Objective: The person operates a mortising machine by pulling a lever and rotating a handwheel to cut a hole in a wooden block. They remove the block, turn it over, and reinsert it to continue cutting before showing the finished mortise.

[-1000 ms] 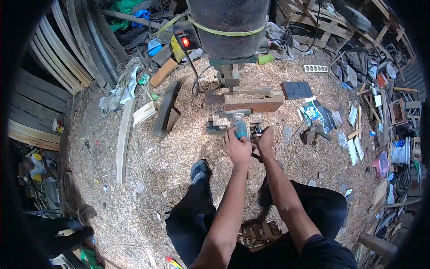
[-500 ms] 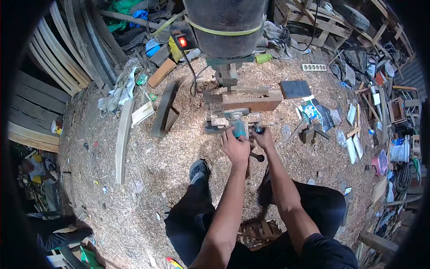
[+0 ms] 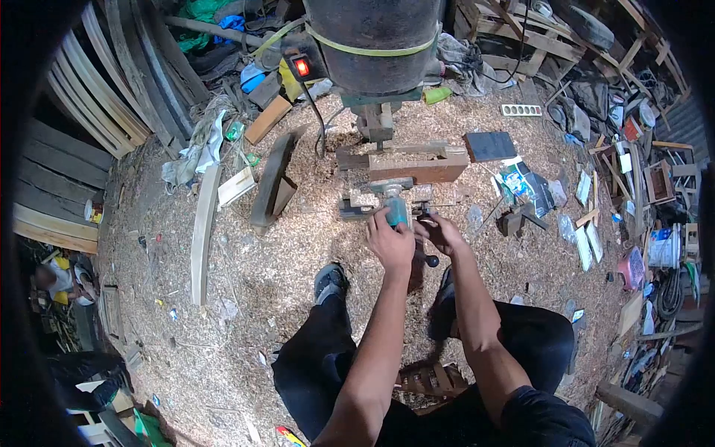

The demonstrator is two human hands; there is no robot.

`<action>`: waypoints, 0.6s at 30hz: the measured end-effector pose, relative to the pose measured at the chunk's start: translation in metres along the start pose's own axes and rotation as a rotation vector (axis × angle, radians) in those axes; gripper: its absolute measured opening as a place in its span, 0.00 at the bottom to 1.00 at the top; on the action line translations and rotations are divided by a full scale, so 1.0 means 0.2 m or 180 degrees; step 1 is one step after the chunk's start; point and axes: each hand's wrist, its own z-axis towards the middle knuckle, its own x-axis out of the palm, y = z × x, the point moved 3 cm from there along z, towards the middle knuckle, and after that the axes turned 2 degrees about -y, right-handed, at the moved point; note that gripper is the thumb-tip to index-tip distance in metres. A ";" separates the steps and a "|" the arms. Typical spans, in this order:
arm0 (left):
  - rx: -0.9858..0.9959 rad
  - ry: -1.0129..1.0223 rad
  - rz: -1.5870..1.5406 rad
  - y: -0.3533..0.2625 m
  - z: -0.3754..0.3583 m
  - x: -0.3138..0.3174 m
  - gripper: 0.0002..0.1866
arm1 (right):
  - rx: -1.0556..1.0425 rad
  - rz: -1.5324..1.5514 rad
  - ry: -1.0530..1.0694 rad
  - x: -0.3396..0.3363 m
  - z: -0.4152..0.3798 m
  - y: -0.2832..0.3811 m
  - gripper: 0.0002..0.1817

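Observation:
A mortised wooden block (image 3: 421,170) lies across the machine's bed below the chisel head (image 3: 380,123). Its mortise end is on the right. In front of it is a green machine part (image 3: 396,211) with a metal clamp face at its far end. My left hand (image 3: 392,244) wraps around this green part. Beside it, my right hand (image 3: 448,235) has its fingers curled at a dark crank handle (image 3: 424,213), partly hidden by the fingers. A black ball knob (image 3: 432,261) on a lever sticks out below my hands.
Over the work hangs a large dark motor housing (image 3: 372,45), with a lit red switch (image 3: 302,67) at its left. Wood shavings cover the floor. Timber pieces (image 3: 275,179) lie left; a dark board (image 3: 490,147) and power strip (image 3: 521,110) lie right. Another person (image 3: 67,279) sits far left.
My right hand has shifted slightly right and down, its fingers looser around the crank. The ball knob has moved a little. My left hand stays in place. Someone's legs at lower left have shifted.

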 end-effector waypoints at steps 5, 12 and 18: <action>0.0007 0.0031 0.0097 -0.01 0.01 0.00 0.21 | -0.1184 -0.2880 -0.1580 0.17 -0.08 0.06 0.29; -0.0034 0.0057 0.0014 -0.01 0.01 -0.01 0.19 | -0.0211 -0.0044 -0.0245 -0.01 0.03 0.00 0.31; 0.0028 0.0045 -0.0019 0.02 0.02 0.02 0.20 | -0.1505 -0.4113 -0.2026 0.17 -0.06 0.05 0.31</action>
